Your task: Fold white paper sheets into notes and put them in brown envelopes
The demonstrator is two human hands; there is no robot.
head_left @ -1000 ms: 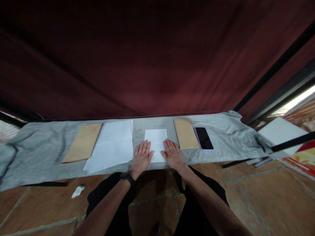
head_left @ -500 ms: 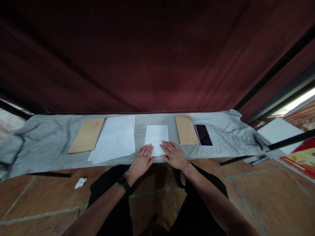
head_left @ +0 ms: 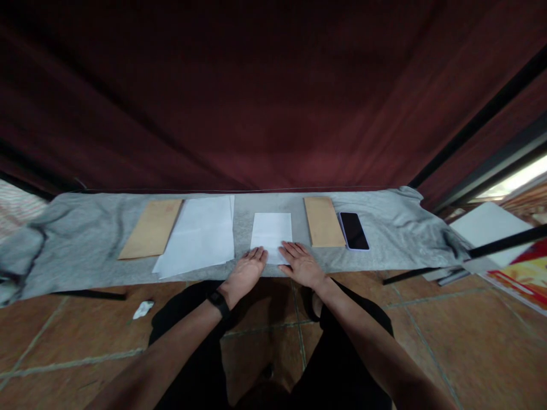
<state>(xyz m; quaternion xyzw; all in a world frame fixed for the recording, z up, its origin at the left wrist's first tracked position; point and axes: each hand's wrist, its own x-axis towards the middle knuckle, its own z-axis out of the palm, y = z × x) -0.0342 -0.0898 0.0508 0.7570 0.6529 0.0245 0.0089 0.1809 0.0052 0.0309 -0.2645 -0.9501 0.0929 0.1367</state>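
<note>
A dark red curtain hangs behind the long, narrow tabletop, its upper part deep in shadow. Wrinkled grey cloth covers the tabletop. Below lie brown floor tiles with pale joints and, at left, a white scrap. At right, a black bar crosses a white board; bright light shows beyond.

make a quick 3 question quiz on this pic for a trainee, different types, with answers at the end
1. True or false: the left hand and the right hand both lie palm down.
2. Fill in the blank: both hands touch the small white ____ between them.
3. Short answer: what lies just to the right of the brown item nearest the right hand?

Key: 1. True. 2. paper. 3. A phone with a dark screen.
</note>
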